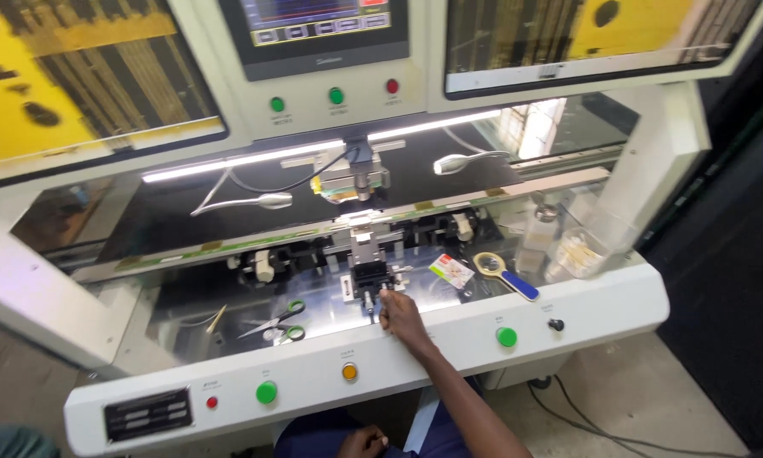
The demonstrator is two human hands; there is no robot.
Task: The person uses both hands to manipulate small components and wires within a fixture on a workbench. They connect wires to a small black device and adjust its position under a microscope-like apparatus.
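Right hand (401, 315) reaches forward over the front rail of the white machine bench (585, 309), fingertips drawn together on a small pale knob or tip at the front edge of the black fixture block (368, 276). What exactly is pinched is too small to make out. The block sits at the centre of the glossy work deck, directly below the pressing head (353, 180) with its yellow-tagged cabling.

Left hand (363, 442) low at the bottom edge of view, resting near the person's lap, fingers curled loosely; whether it holds anything cannot be told.

Left of the block, on the deck: green-handled scissors (278, 323), blades pointing left, with a thin pale stick (216, 319) lying beyond them. Right of the block: a small card or packet (451, 271), then a magnifier with a yellow rim and blue handle (505, 275). Further right, a clear tub of pale swabs (575, 254) and a small bottle (542, 227) beside it.

Front rail carries green buttons (266, 392) at left and right, an amber button (349, 371) just left of the person's wrist, a small red lamp and a black knob.

Above: a control screen (314, 21) with two green buttons and one red beneath, flanked by two large monitors (85, 76) showing magnified yellow-and-dark patterns. A light bar (314, 151) glows under the panel.
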